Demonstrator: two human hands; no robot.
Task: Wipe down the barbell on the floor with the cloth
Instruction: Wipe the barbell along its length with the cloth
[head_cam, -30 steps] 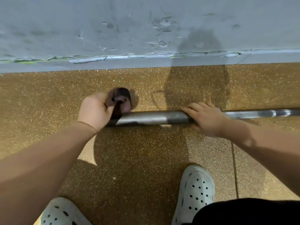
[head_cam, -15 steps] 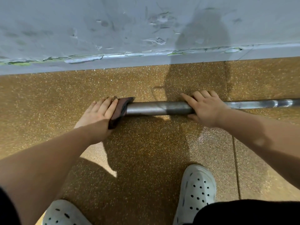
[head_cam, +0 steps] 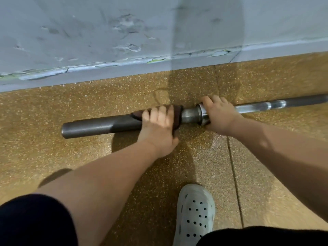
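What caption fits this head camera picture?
Left hand grips brown cloth round the barbell; right hand holds its collar.

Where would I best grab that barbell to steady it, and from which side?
Probably the thin shaft right of the collar, from above: the barbell lies flat on the floor, leaving only its top free, and that part is slim enough to grip fully.

Left hand (head_cam: 159,126) gripping dark cloth (head_cam: 177,113) around barbell (head_cam: 103,126) sleeve on floor, right hand (head_cam: 220,114) holding collar
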